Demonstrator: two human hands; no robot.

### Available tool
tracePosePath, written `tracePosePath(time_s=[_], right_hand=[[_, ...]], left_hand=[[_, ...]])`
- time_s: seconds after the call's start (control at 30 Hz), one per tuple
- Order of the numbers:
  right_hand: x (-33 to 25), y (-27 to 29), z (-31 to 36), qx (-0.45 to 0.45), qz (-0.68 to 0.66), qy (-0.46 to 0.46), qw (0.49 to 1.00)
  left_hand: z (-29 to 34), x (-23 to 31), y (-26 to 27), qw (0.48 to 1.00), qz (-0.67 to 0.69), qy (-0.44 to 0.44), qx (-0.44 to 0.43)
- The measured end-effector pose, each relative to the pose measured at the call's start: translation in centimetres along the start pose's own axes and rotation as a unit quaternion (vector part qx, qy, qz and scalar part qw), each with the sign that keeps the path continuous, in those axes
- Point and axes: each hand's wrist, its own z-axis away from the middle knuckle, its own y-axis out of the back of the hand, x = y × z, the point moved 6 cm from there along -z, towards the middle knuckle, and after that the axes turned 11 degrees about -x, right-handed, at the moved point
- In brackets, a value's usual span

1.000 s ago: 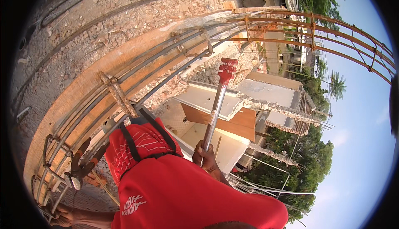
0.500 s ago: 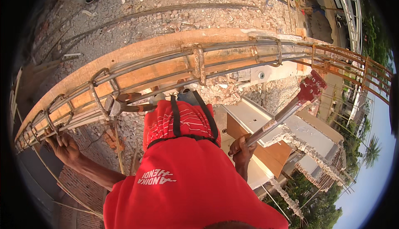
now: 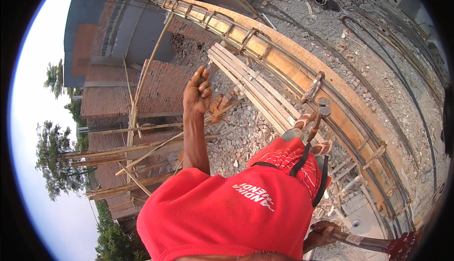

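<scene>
Steel-looking shaft, red head: tool (image 3: 364, 242) lower right, near rebar cage (image 3: 312, 88). Right hand (image 3: 323, 234) wraps the shaft's near end. Probably stiff, head-heavy; hold by shaft. Left hand (image 3: 197, 92) raised, fingers curled, can't tell if holding anything.

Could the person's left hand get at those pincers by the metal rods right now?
Probably, with a stretch: the pincers are off to the right, but nothing seems to block the open space between them and the left hand.

Smooth metal tool shaft (image 3: 371, 243), matt cloth shirt (image 3: 222, 218), rough wooden board (image 3: 345, 90)
</scene>
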Motion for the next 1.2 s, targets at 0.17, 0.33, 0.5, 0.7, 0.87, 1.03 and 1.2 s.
tracePosePath(time_s=[0.17,0.33,0.5,0.7,0.87,1.03,1.2], right_hand=[[-1.0,-0.4,-1.5,-0.037,0.012,-0.008,0.999],[-1.6,-0.8,-1.1,-0.001,0.036,-0.003,0.999],[-2.3,-1.5,-0.5,0.055,0.089,-0.006,0.994],[-3.2,-3.2,-2.0,-0.064,0.034,0.031,0.997],[-3.1,-3.5,-1.5,-0.060,0.026,0.042,0.997],[-3.2,-4.4,0.4,-0.042,0.004,0.047,0.998],[-3.3,-6.6,1.8,-0.014,-0.075,0.016,0.997]], left_hand=[[-1.0,-2.3,-5.2,0.987,-0.137,-0.002,-0.079],[-3.2,-5.2,-10.5,0.977,-0.172,0.004,-0.125],[-4.7,-5.0,-12.5,0.939,-0.300,-0.058,-0.155],[-5.2,-5.3,-11.2,0.954,-0.237,-0.077,-0.166],[-5.5,-5.1,-8.4,0.968,-0.210,-0.064,-0.120],[-5.2,-7.1,-8.8,0.951,-0.233,-0.083,-0.186],[-6.1,-8.1,-10.2,0.943,-0.119,-0.088,-0.298]])
